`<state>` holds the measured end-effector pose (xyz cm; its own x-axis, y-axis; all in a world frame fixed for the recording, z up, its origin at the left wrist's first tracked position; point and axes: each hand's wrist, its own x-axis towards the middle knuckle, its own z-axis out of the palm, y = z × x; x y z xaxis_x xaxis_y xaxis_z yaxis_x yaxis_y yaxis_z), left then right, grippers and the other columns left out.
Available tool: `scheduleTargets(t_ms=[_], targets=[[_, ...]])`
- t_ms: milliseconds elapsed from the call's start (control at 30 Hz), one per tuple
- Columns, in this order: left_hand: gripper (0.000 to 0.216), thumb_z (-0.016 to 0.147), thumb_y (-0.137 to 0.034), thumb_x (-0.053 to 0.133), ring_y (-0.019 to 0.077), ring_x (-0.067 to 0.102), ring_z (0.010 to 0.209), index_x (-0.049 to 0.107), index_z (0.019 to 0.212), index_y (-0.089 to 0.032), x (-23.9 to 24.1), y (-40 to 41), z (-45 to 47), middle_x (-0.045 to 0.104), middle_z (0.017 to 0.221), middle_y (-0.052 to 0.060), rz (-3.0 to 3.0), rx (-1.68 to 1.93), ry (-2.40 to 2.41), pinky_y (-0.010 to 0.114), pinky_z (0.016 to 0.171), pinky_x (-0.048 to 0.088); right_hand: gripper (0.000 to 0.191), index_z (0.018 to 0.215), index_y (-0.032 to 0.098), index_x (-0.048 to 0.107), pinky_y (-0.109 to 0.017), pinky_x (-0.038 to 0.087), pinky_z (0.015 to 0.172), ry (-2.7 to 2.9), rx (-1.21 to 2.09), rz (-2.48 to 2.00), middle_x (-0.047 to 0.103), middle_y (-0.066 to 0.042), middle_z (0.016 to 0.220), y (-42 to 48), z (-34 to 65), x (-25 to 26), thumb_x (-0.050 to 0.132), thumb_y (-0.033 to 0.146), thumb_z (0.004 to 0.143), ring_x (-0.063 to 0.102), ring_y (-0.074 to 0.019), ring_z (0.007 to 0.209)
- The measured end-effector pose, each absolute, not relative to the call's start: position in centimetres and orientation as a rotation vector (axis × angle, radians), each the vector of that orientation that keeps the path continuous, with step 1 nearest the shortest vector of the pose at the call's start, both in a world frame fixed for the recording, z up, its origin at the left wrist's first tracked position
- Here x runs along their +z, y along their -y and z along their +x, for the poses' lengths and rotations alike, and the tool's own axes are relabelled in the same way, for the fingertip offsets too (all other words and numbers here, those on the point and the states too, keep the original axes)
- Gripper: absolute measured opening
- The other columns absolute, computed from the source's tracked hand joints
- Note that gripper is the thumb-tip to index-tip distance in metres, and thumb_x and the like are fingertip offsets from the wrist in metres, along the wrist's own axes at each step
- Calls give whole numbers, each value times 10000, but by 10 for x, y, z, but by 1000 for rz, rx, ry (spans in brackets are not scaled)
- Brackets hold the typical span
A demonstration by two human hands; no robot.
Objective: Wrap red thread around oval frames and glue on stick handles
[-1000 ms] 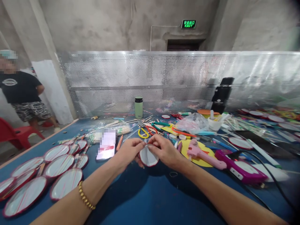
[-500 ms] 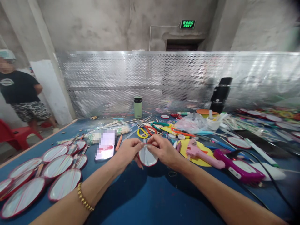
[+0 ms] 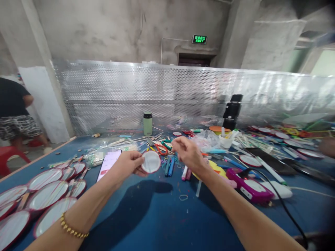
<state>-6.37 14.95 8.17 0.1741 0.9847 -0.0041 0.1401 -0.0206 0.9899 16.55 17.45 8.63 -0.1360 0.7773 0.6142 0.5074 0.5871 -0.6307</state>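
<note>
My left hand [image 3: 128, 164] is closed on the edge of a small white paper disc with a red rim [image 3: 151, 161], held up above the blue table [image 3: 157, 216]. My right hand [image 3: 187, 150] hovers to the right of the disc, apart from it, fingers curled in a pinch; I cannot make out whether a thin band is between them. A loose rubber band [image 3: 183, 197] lies on the table below my right wrist. Coloured pens [image 3: 169, 166] lie just beyond the disc.
Several red-rimmed discs [image 3: 48, 190] lie at the left. A phone [image 3: 108, 164] lies left of my hand. A purple glue gun [image 3: 248, 186] with a black cable, a green bottle [image 3: 147, 123], scissors and sticks crowd the far side. A person [image 3: 14, 111] stands at left.
My right hand has let go of the disc and moved up and right. The left hand alone holds the disc now. The camera has swung to the right.
</note>
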Motion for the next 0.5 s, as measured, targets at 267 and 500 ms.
scheduleTargets(t_ms=[267, 500], targets=[[107, 736, -239, 645, 166, 681, 512, 629, 734, -133, 76, -158, -71, 692, 577, 18, 1365, 1163, -1218, 267, 546, 580, 160, 835, 177, 691, -295, 413, 737, 2026, -192, -1330, 705, -56, 841, -205, 193, 74, 539, 194, 880, 614, -186, 788], [154, 766, -213, 598, 150, 627, 399, 555, 627, -161, 69, -156, -63, 638, 447, 15, 1416, 1083, -1275, 215, 410, 507, 149, 854, 178, 738, -284, 418, 808, 2298, -175, -1237, 712, -71, 878, -207, 175, 64, 593, 156, 884, 623, -186, 872]])
